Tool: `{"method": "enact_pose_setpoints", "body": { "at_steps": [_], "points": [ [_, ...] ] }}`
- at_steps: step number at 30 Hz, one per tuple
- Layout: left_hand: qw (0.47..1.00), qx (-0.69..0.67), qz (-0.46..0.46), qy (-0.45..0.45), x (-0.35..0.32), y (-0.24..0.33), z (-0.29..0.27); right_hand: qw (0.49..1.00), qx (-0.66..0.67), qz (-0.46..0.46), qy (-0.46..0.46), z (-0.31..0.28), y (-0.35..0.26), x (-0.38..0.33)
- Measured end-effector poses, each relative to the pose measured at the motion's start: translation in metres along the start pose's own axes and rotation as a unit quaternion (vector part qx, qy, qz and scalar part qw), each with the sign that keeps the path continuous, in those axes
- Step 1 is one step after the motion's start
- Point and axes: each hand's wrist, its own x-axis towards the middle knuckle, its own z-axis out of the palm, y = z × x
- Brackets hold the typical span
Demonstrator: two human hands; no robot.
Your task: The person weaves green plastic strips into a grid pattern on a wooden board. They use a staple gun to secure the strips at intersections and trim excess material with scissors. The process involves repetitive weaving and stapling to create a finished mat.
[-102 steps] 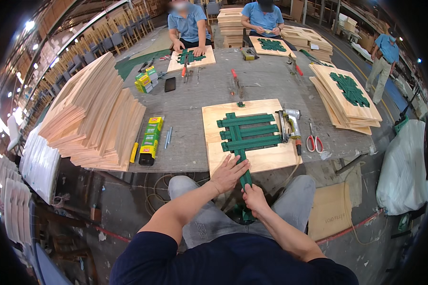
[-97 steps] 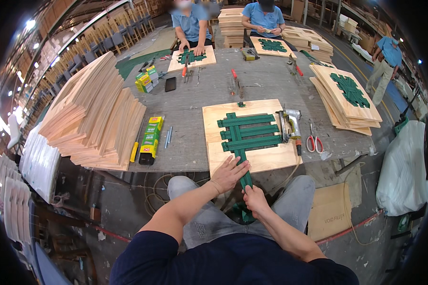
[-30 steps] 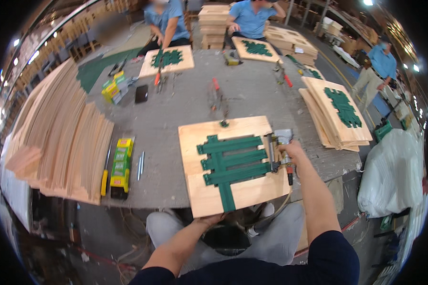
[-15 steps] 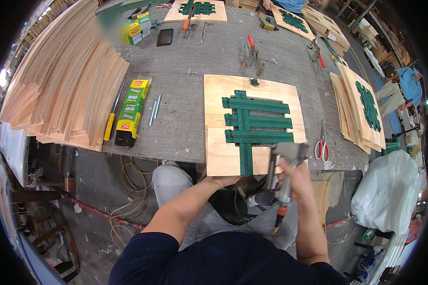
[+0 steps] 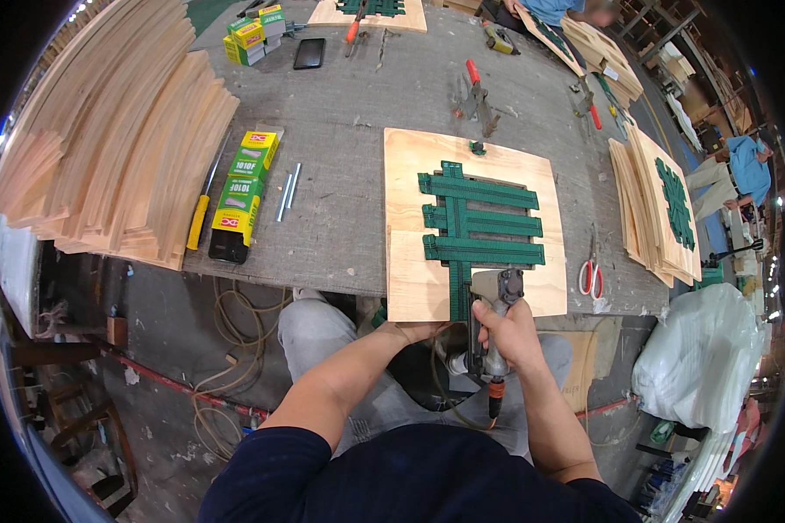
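My right hand (image 5: 511,333) is wrapped round a pneumatic staple gun (image 5: 497,292). The gun's nose is over the near end of a lengthwise green strap (image 5: 459,279) on a square plywood board (image 5: 419,292). Three green crosswise straps (image 5: 506,225) are woven with the lengthwise one over slots in the board. Below the board's near edge, close to the strap's end, is my left hand (image 5: 414,332); its fingers are mostly hidden. A small dark green piece (image 5: 477,148) lies at the board's far edge.
Wooden boards (image 5: 113,148) are stacked at left, beside a yellow-handled knife (image 5: 198,222) and staple boxes (image 5: 240,192). Red-handled scissors (image 5: 591,277) lie right of the board. Red-handled pliers (image 5: 475,91) sit beyond it. Finished webbed boards (image 5: 663,205) lean right. A hose (image 5: 227,349) coils on the floor.
My right hand has brought the staple gun left and turned it over the near end of the lengthwise strap. My left hand stays at the board's near edge. The view has shifted slightly.
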Motion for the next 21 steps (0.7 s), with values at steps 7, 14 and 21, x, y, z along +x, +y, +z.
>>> {"method": "enact_pose_setpoints", "body": {
  "at_steps": [7,14,21],
  "points": [
    [0.863,-0.412,-0.246,-0.16,0.017,0.017,-0.041,1.0,-0.002,-0.014,0.001,0.009,0.0,0.004],
    [0.66,-0.677,-0.301,-0.126,0.01,0.009,-0.034,0.999,0.029,-0.016,0.004,0.015,0.003,-0.004],
    [-0.052,-0.969,-0.241,-0.023,0.002,-0.004,-0.004,1.0,0.027,-0.015,0.0,0.025,0.004,-0.005]
  ]
}}
